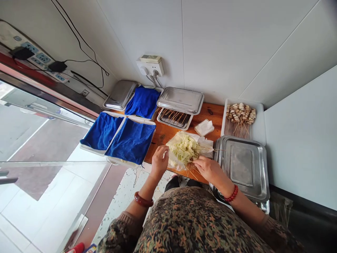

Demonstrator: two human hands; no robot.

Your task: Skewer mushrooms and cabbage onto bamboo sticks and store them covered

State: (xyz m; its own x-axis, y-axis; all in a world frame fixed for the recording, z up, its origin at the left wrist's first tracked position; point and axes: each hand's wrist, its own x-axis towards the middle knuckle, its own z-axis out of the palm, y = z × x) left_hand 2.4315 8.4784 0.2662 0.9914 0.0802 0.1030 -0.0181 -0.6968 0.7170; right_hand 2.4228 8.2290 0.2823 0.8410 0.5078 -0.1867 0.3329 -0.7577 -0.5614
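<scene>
Skewers of pale cauliflower [185,144] lie bunched in a clear plastic bag [176,162] at the table's front edge. Their thin wooden sticks fan out to the right and toward me. At the bag's left side, my left hand [159,159] is closed in a pinch on the edge of the plastic. My right hand [207,168] has its fingers closed around the sticks at the near right of the bunch. Part of the bag is hidden beneath the cauliflower. Just behind the bunch sits a small clear box [204,128] with white contents.
Stacked metal trays [243,167] stand at right, before a white tub [259,121] of skewered food [241,114]. Blue cloths [131,140] cover trays at left. A metal lid [181,100] rests over a tray of skewers [173,117]. Wall sockets [151,66] hang behind.
</scene>
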